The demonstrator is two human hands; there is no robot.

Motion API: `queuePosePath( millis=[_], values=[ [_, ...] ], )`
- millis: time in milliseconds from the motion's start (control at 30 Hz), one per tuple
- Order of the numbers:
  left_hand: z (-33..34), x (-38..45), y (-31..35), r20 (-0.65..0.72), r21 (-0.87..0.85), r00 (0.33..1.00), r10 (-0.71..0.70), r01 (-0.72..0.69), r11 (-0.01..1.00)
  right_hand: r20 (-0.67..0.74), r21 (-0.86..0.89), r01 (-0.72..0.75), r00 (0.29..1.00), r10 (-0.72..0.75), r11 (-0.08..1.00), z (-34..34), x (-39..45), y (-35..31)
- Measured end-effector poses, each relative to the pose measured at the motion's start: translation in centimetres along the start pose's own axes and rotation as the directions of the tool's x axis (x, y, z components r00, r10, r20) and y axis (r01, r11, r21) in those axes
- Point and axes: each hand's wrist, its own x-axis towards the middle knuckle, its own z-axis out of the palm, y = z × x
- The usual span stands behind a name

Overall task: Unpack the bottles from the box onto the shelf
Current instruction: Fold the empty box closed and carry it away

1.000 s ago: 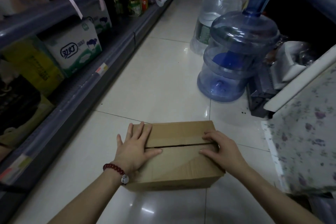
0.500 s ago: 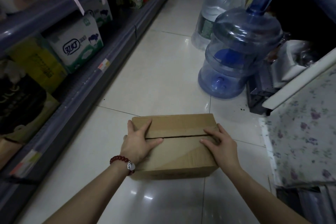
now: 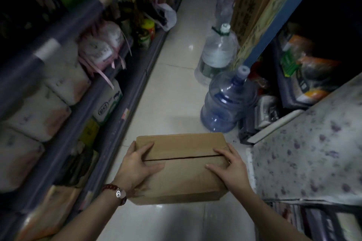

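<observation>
A closed brown cardboard box (image 3: 182, 172) is held over the white tiled aisle floor, its two top flaps meeting in a dark seam. My left hand (image 3: 137, 164), with a red bead bracelet on the wrist, clasps the box's left end, thumb on top. My right hand (image 3: 229, 166) clasps the right end, fingers spread over the top. No bottles from the box show; its contents are hidden. The shelf (image 3: 117, 107) runs along the left side of the aisle.
A blue water jug (image 3: 225, 103) and a clear water jug (image 3: 217, 55) stand on the floor ahead at right. Paper packs (image 3: 105, 103) fill the left shelves. A flowered cloth-covered surface (image 3: 313, 143) lies at right, with dark packed shelves behind it.
The box has come up off the floor between both hands. My hands shifted from lying flat on the lid to gripping the two ends. The view rose and pulled back.
</observation>
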Motion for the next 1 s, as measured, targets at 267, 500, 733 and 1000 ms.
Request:
queuePosePath(
  millis=[267,500,733,1000],
  values=[
    [-16.6,-5.1,12.1,-0.062,-0.015,0.994,0.094,-0.095,0.995,-0.078,0.004,0.087,0.993,-0.086,0.996,-9.8,-1.2,-18.6],
    [-24.9,-2.2,20.8,-0.125,0.02,0.977,0.173,-0.172,0.985,-0.191,0.009,0.122,0.974,-0.119,0.992,-15.1,3.3,-27.7],
    [-28.6,7.8,28.3,-0.113,0.073,0.977,0.179,-0.172,0.982,-0.212,0.021,0.131,0.969,-0.123,0.991,-17.5,14.5,-30.9],
    [-33.1,19.0,33.2,-0.125,0.066,0.985,0.119,-0.112,0.992,-0.162,-0.009,0.156,0.974,-0.156,0.988,-18.4,28.2,-35.6]
  ],
)
